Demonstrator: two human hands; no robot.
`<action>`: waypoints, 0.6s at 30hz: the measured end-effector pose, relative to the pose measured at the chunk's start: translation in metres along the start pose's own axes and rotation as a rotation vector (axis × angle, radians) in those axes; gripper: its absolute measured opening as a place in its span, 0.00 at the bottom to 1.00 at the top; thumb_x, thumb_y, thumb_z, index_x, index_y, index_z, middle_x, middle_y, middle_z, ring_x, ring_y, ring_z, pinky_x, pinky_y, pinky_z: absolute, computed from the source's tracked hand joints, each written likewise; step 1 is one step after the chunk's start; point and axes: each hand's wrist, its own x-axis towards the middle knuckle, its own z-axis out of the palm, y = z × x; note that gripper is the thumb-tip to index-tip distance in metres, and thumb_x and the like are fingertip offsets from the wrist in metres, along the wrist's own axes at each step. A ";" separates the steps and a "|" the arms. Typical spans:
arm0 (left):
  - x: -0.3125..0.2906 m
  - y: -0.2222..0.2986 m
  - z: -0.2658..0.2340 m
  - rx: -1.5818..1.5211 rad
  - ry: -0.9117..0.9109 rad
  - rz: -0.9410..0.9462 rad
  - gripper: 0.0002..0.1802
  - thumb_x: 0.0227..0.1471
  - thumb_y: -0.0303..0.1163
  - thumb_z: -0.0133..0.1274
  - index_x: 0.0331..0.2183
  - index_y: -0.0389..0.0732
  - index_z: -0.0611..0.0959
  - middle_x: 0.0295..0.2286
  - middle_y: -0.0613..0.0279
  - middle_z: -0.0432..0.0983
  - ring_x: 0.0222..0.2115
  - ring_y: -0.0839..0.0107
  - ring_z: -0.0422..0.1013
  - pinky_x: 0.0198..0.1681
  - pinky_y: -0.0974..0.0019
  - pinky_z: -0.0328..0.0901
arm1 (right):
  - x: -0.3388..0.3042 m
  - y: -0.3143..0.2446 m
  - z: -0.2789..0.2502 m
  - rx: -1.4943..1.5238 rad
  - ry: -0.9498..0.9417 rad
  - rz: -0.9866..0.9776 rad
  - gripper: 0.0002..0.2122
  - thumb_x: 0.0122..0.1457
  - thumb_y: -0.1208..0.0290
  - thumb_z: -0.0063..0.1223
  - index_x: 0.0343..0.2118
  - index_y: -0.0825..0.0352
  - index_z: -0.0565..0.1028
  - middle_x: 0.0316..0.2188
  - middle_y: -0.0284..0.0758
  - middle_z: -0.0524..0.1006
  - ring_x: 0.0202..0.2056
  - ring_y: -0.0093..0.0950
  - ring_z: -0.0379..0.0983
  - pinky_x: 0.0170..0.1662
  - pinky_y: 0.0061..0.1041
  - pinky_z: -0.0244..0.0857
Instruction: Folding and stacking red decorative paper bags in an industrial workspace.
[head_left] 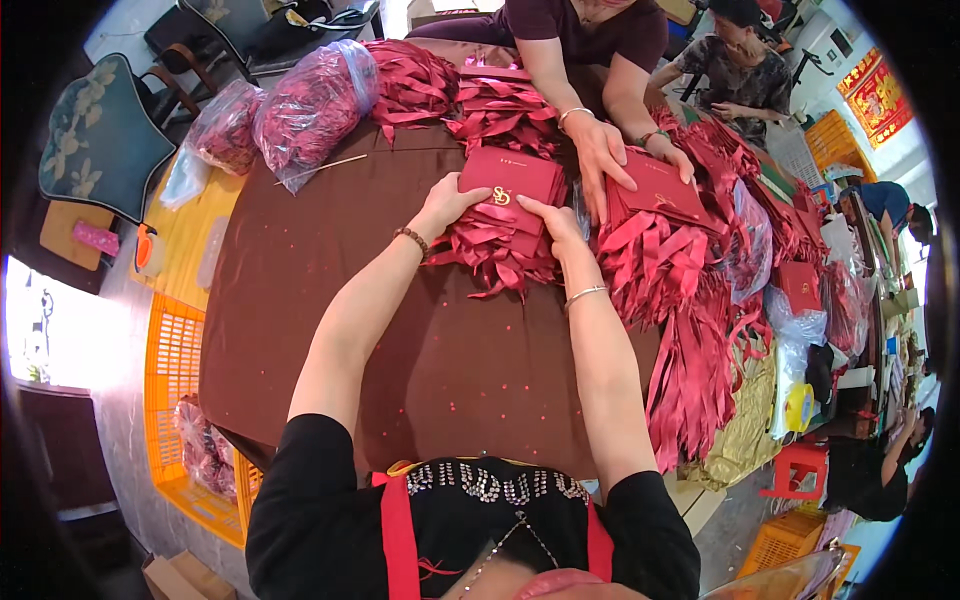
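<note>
Both my hands grip a stack of flat dark-red pouches (pixel 525 178) with gold print on top and red ribbons hanging off the near side. At its left edge, my left hand (pixel 455 203) is closed with the thumb on the top pouch. My right hand (pixel 556 222) closes on the right near side, thumb on top; its other fingers are partly hidden. Just right of it, a co-worker's two hands rest on a second stack of red pouches (pixel 655 188), whose long ribbons (pixel 690 370) hang down over the table's right side.
A brown cloth (pixel 330 300) with small red specks covers the table. Ribboned bundles (pixel 505 105) and a clear bag of red pieces (pixel 318 98) line the far side. A thin stick (pixel 335 165) lies far left. An orange crate (pixel 175 350) stands left; other people sit at right.
</note>
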 end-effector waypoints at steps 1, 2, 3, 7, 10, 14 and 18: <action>-0.003 0.003 0.004 0.005 -0.011 0.009 0.39 0.41 0.43 0.61 0.50 0.30 0.65 0.42 0.50 0.71 0.42 0.67 0.69 0.45 0.68 0.63 | 0.018 0.018 -0.006 -0.103 0.089 -0.144 0.36 0.35 0.62 0.69 0.44 0.83 0.65 0.41 0.46 0.72 0.40 0.34 0.72 0.43 0.29 0.66; -0.011 0.001 0.006 -0.055 0.036 0.073 0.38 0.42 0.40 0.60 0.50 0.30 0.65 0.42 0.51 0.71 0.42 0.68 0.68 0.45 0.68 0.63 | 0.029 0.029 -0.008 -0.210 0.170 -0.284 0.40 0.34 0.61 0.69 0.46 0.84 0.62 0.43 0.47 0.70 0.42 0.35 0.70 0.44 0.29 0.66; -0.020 -0.004 0.005 -0.115 0.093 0.131 0.36 0.43 0.38 0.60 0.50 0.31 0.65 0.42 0.52 0.70 0.42 0.68 0.68 0.46 0.68 0.62 | -0.006 0.011 0.014 -0.411 0.339 -0.236 0.49 0.32 0.60 0.70 0.52 0.84 0.50 0.49 0.50 0.64 0.47 0.37 0.66 0.48 0.29 0.63; -0.050 -0.014 -0.004 -0.313 0.059 0.217 0.33 0.46 0.31 0.57 0.52 0.33 0.63 0.44 0.56 0.68 0.44 0.71 0.66 0.48 0.67 0.61 | -0.051 -0.005 0.031 -0.414 0.092 -0.360 0.50 0.32 0.60 0.70 0.53 0.76 0.46 0.50 0.52 0.62 0.50 0.39 0.64 0.51 0.31 0.60; -0.065 -0.012 -0.018 -0.346 0.017 0.115 0.37 0.44 0.31 0.59 0.53 0.34 0.60 0.46 0.56 0.66 0.45 0.71 0.65 0.49 0.67 0.61 | -0.073 -0.008 0.040 -0.659 0.134 -0.496 0.48 0.34 0.57 0.67 0.53 0.70 0.46 0.42 0.55 0.70 0.43 0.48 0.69 0.47 0.37 0.62; -0.090 0.016 -0.051 0.468 0.519 0.636 0.59 0.31 0.33 0.67 0.58 0.36 0.47 0.53 0.52 0.56 0.52 0.66 0.56 0.52 0.64 0.57 | -0.113 -0.023 0.052 -0.717 0.029 -0.703 0.41 0.37 0.63 0.64 0.52 0.69 0.50 0.37 0.52 0.73 0.40 0.47 0.71 0.45 0.37 0.64; -0.146 0.089 -0.073 0.491 0.234 0.757 0.68 0.24 0.33 0.70 0.59 0.40 0.40 0.54 0.53 0.53 0.55 0.63 0.51 0.57 0.61 0.50 | -0.166 -0.062 0.056 -1.071 -0.124 -0.944 0.33 0.39 0.67 0.60 0.49 0.64 0.57 0.36 0.48 0.73 0.39 0.47 0.69 0.40 0.40 0.65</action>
